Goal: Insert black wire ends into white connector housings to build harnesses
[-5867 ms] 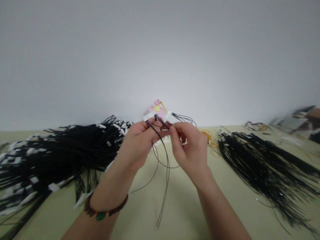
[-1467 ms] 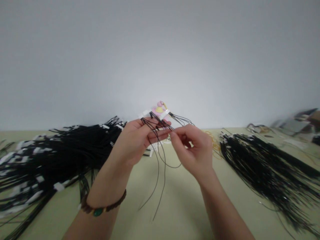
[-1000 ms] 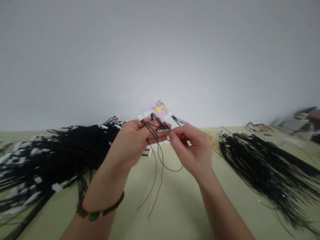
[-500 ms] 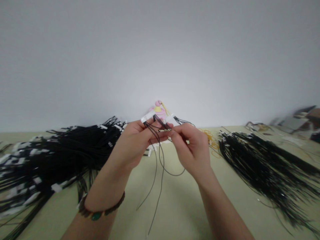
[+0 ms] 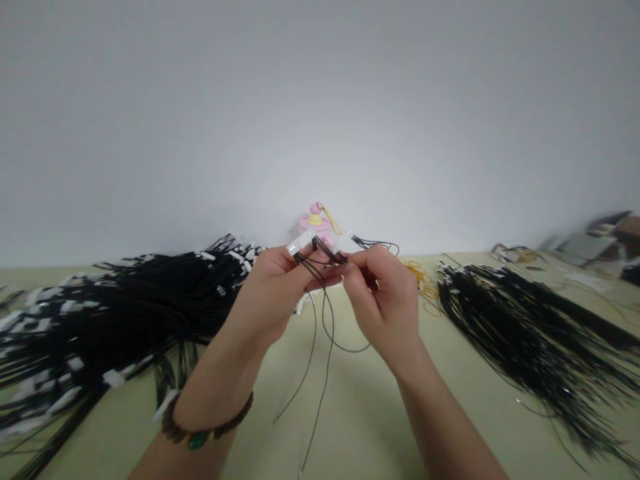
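Note:
My left hand (image 5: 273,290) is closed on a white connector (image 5: 301,244) with thin black wires (image 5: 327,320) running from it. My right hand (image 5: 385,297) pinches the black wires close to the left fingertips. A second white connector (image 5: 344,241) shows just behind the right fingertips, with a loop of black wires at its right. Two loose wire ends hang down in front of the table. The exact grip of the right fingertips is too small to make out.
A large heap of black cables with white connectors (image 5: 150,300) lies at left. At right lies a bundle of black wires (image 5: 530,340). Yellow rubber bands (image 5: 423,283) and a pink figure (image 5: 315,223) are behind my hands. Grey and brown items (image 5: 595,243) sit far right.
Both hands and the wires have shifted very slightly to the right and down. The left connector has moved with the left hand. The grip looks the same.

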A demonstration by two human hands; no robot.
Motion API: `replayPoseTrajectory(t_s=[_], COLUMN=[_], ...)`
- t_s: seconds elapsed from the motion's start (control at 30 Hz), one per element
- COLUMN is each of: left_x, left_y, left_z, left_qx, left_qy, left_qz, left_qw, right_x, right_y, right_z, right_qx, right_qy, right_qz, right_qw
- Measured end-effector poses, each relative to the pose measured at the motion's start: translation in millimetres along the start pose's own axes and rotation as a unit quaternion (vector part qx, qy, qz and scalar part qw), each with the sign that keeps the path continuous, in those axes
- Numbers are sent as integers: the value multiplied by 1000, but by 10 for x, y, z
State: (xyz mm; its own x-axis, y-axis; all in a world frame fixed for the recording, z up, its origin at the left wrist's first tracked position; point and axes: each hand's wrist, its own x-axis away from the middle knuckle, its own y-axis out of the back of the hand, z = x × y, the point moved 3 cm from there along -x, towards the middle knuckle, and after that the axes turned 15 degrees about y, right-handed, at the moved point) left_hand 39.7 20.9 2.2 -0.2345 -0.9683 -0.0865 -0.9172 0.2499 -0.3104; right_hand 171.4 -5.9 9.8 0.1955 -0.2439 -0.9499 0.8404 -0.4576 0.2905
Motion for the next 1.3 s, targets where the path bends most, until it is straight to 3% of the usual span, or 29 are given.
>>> replayPoseTrajectory(t_s=[0.2, 0.33, 0.5, 0.63, 0.77, 0.9, 1.0, 1.1, 1.3], left_x=[-35, -32, -16, -23, -11, 20, 36, 30, -16], left_y=[11, 73, 222, 293, 287, 271, 255, 233, 204], left_z=[-12, -95, -213, -201, -143, -146, -153, -159, -192], left_qx=[27, 76, 105, 61, 42, 41, 45, 68, 131], left_qy=[-1, -31, -35, 16, 87, 110, 119, 108, -1], left_qz=[-1, -24, 18, 50, 48, 45, 76, 79, -12], left_qw=[1000, 996, 994, 997, 994, 992, 989, 989, 991], right_x=[-11, 1, 65, 99, 87, 63, 58, 66, 55], right_y=[-20, -15, 44, 66, 52, 41, 36, 21, 120], right_z=[-60, -190, -438, -561, -595, -595, -591, -588, -459], right_qx=[-42, -84, -107, -148, -189, -217, -230, -252, -193], right_qy=[-15, -15, -124, -202, -224, -242, -252, -262, -261], right_qz=[7, 70, 132, 97, 28, -21, -30, -17, -39], right_qw=[999, 994, 978, 963, 956, 945, 940, 931, 945])
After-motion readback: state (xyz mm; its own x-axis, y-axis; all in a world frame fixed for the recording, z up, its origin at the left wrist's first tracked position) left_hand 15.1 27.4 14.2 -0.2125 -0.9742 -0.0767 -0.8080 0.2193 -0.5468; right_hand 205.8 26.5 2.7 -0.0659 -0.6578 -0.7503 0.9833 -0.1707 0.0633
